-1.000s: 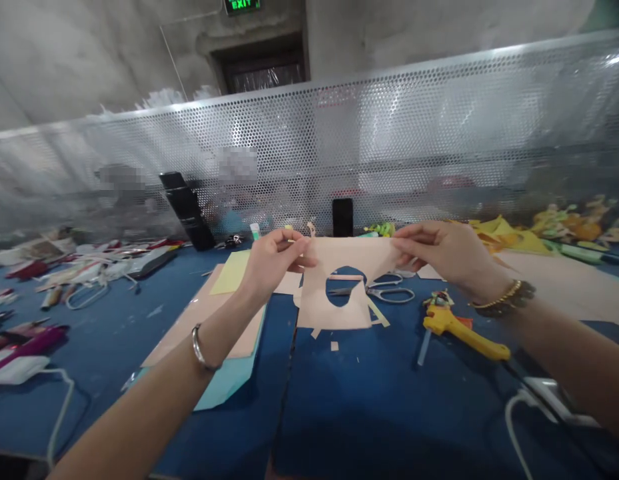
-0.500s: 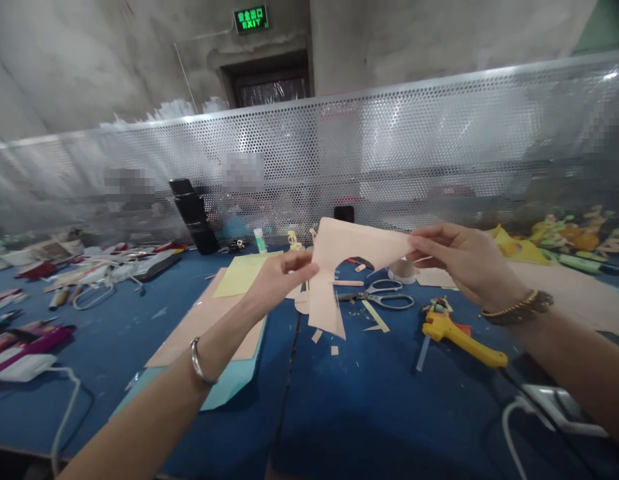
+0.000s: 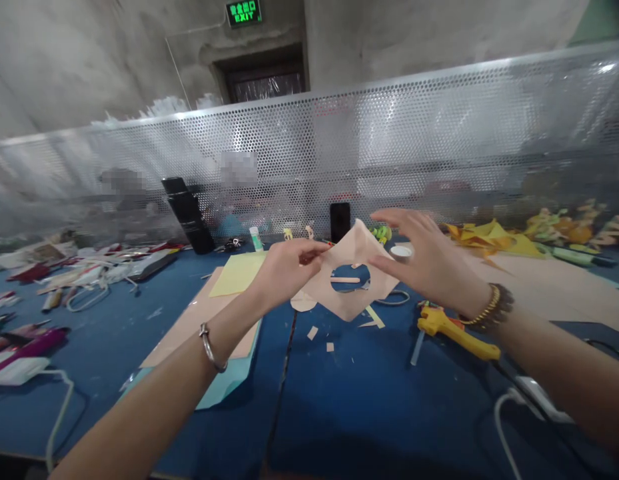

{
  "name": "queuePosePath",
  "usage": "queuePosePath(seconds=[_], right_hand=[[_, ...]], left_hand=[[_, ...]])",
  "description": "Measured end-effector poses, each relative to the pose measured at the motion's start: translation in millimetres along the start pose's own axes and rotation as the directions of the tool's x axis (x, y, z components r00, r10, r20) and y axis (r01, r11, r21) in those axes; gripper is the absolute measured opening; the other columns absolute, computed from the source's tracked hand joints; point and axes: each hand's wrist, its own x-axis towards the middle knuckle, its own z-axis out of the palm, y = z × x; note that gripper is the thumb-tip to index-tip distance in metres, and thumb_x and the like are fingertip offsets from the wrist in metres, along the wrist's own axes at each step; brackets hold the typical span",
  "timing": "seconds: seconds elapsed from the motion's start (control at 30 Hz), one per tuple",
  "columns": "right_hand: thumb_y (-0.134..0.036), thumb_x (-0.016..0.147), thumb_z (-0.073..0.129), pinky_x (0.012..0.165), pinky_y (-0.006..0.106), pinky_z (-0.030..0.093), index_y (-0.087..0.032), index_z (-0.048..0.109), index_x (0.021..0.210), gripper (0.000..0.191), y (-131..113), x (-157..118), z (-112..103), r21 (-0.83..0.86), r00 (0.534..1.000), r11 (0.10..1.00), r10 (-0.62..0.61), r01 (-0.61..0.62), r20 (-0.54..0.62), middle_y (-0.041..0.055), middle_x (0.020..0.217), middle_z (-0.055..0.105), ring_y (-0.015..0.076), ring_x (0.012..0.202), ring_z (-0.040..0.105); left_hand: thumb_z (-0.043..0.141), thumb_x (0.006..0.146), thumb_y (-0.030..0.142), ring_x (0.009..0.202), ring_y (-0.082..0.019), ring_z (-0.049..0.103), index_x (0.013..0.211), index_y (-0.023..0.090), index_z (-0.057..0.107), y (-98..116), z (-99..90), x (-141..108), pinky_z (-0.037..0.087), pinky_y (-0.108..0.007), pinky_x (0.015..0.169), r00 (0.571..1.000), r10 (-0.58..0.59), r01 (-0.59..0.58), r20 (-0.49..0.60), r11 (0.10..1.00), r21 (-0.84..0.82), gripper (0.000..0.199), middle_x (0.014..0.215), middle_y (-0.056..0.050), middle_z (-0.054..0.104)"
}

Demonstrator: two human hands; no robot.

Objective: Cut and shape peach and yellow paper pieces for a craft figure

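Observation:
My left hand (image 3: 294, 267) pinches the left corner of a pale pink paper sheet (image 3: 350, 310), which hangs above the blue table with an oval hole in its middle. At the sheet's upper right, my right hand (image 3: 424, 263) has its thumb and fingers spread apart, the thumb against or just in front of the paper. Through the hole a thin pink strip (image 3: 345, 280) shows. Scissors (image 3: 396, 298) lie behind the paper, mostly hidden. Below it are small paper scraps (image 3: 330, 347).
A yellow glue gun (image 3: 456, 335) lies at the right. Pink and yellow sheets (image 3: 239, 275) are stacked at the left. A black phone (image 3: 340, 221), a glue stick (image 3: 256, 238) and a black bottle (image 3: 189, 217) stand before the perforated metal screen (image 3: 289, 147).
The paper has opened out, so its notch now shows as a full oval hole. My right hand has moved left and its fingers have spread. The view has shifted slightly.

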Motion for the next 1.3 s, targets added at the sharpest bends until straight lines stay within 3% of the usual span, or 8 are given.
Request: queuePosePath(seconds=[0.1, 0.2, 0.33, 0.5, 0.7, 0.8, 1.13, 1.3], right_hand=[[-0.031, 0.084, 0.066, 0.099, 0.044, 0.04, -0.02, 0.059, 0.12, 0.038, -12, 14, 0, -0.132, 0.983, 0.974, -0.178, 0.183, 0.051, 0.0087, 0.123, 0.062, 0.0273, 0.112, 0.054], [-0.025, 0.09, 0.058, 0.094, 0.042, 0.04, -0.022, 0.068, 0.088, 0.011, -15, 10, -2, -0.216, 0.951, 0.928, -0.308, 0.304, 0.016, 0.003, 0.095, 0.071, 0.0223, 0.09, 0.059], [-0.016, 0.09, 0.055, 0.081, 0.038, 0.044, -0.02, 0.068, 0.087, 0.014, -16, -38, 5, -0.133, 0.927, 0.917, -0.375, 0.376, 0.03, 0.0043, 0.088, 0.072, 0.0212, 0.083, 0.06], [-0.006, 0.087, 0.05, 0.083, 0.039, 0.049, -0.019, 0.064, 0.112, 0.032, -20, -117, 33, 0.04, 0.786, 0.921, -0.353, 0.388, 0.507, 0.0064, 0.113, 0.07, 0.022, 0.098, 0.063], [-0.012, 0.09, 0.05, 0.085, 0.041, 0.054, -0.013, 0.056, 0.124, 0.034, -24, -137, 36, 0.055, 0.742, 0.961, -0.246, 0.273, 0.624, 0.0115, 0.119, 0.067, 0.0248, 0.102, 0.065], [-0.012, 0.09, 0.05, 0.084, 0.041, 0.055, -0.017, 0.058, 0.119, 0.03, -26, -131, 31, 0.098, 0.751, 0.971, -0.232, 0.219, 0.619, 0.0096, 0.116, 0.068, 0.0248, 0.1, 0.066], [-0.017, 0.093, 0.046, 0.069, 0.028, 0.05, -0.02, 0.065, 0.092, 0.019, -25, -129, 31, 0.173, 0.779, 0.984, -0.143, 0.046, 0.611, 0.0054, 0.089, 0.068, 0.0187, 0.083, 0.066], [-0.021, 0.096, 0.042, 0.069, 0.032, 0.049, -0.019, 0.062, 0.087, 0.023, -24, -123, 32, 0.16, 0.693, 0.975, -0.009, -0.154, 0.721, 0.0044, 0.085, 0.063, 0.0189, 0.077, 0.062]], left_hand=[[0.053, 0.089, 0.017, 0.085, -0.02, 0.068, 0.101, 0.018, 0.071, 13, -3.2, 3, 0.055, -0.034, 0.074, 0.954, 0.301, -0.281, -0.009, 0.899, 0.336, 0.022, 0.095, -0.005, 0.075], [0.05, 0.092, 0.012, 0.086, -0.023, 0.069, 0.109, 0.014, 0.067, 22, -8.0, -13, 0.055, -0.034, 0.069, 0.791, 0.604, -0.51, 0.095, 0.566, 0.648, 0.025, 0.099, -0.008, 0.075], [0.051, 0.09, 0.008, 0.078, -0.02, 0.069, 0.108, 0.014, 0.066, 18, 0.7, -65, 0.055, -0.033, 0.07, 0.652, 0.719, -0.658, 0.242, 0.377, 0.652, 0.024, 0.091, -0.006, 0.076], [0.045, 0.092, 0.008, 0.081, -0.019, 0.069, 0.109, 0.016, 0.064, -11, 33.0, -124, 0.054, -0.032, 0.074, 0.76, 0.413, -0.62, 0.501, 0.693, 0.368, 0.027, 0.096, -0.006, 0.075], [0.058, 0.091, 0.031, 0.072, -0.015, 0.067, 0.086, 0.022, 0.071, -30, 34.0, -126, 0.049, -0.024, 0.066, 0.915, -0.036, -0.039, 0.402, 0.983, 0.177, 0.016, 0.077, 0.001, 0.073], [0.058, 0.089, 0.043, 0.063, -0.016, 0.062, 0.065, 0.02, 0.067, -27, 30.4, -121, 0.045, -0.027, 0.061, 0.921, -0.106, 0.008, 0.374, 0.967, 0.256, 0.034, 0.062, 0.0, 0.065], [0.069, 0.079, 0.046, 0.092, -0.023, 0.061, 0.094, 0.022, 0.064, -20, 54.4, -107, 0.048, -0.031, 0.074, 0.795, -0.084, -0.053, 0.601, 0.977, 0.206, 0.028, 0.097, -0.003, 0.066], [0.062, 0.086, 0.034, 0.09, -0.02, 0.062, 0.093, 0.025, 0.068, -19, 56.1, -101, 0.047, -0.03, 0.073, 0.782, -0.095, -0.02, 0.616, 0.984, 0.177, 0.012, 0.096, -0.001, 0.066]])
